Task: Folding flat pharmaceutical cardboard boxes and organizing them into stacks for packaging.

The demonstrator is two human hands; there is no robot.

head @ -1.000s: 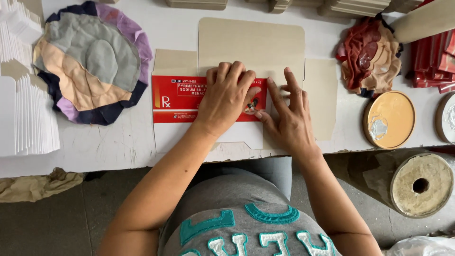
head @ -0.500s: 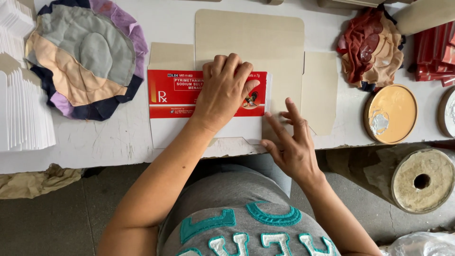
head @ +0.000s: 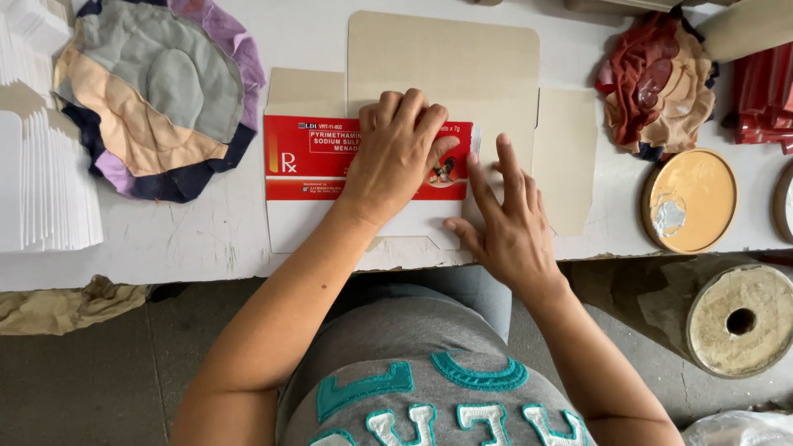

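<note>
I see a white table (head: 165, 239) that carries everything, and in its middle lies a flat unfolded carton (head: 442, 70), its brown inner side up, with one folded panel that shows a red printed face (head: 310, 161) and a white strip under it near the table edge. At the far left stands a stack of white sheets (head: 41, 190), and just beside it lies a round patchwork cushion (head: 157, 91) in grey, peach, purple and dark blue. At the right lies a crumpled brown-red cloth (head: 657, 78), below it a round yellow tin (head: 690, 201), and red packs (head: 764, 91) are at the right edge. Under the table, at the lower right, lies a tape roll (head: 739, 320). My left hand (head: 396, 153) presses on the red panel, with fingers curled together and knuckles up. My right hand (head: 508, 223) rests flat just beside it, on the panel's right end, its fingers spread apart and gripping nothing.
</note>
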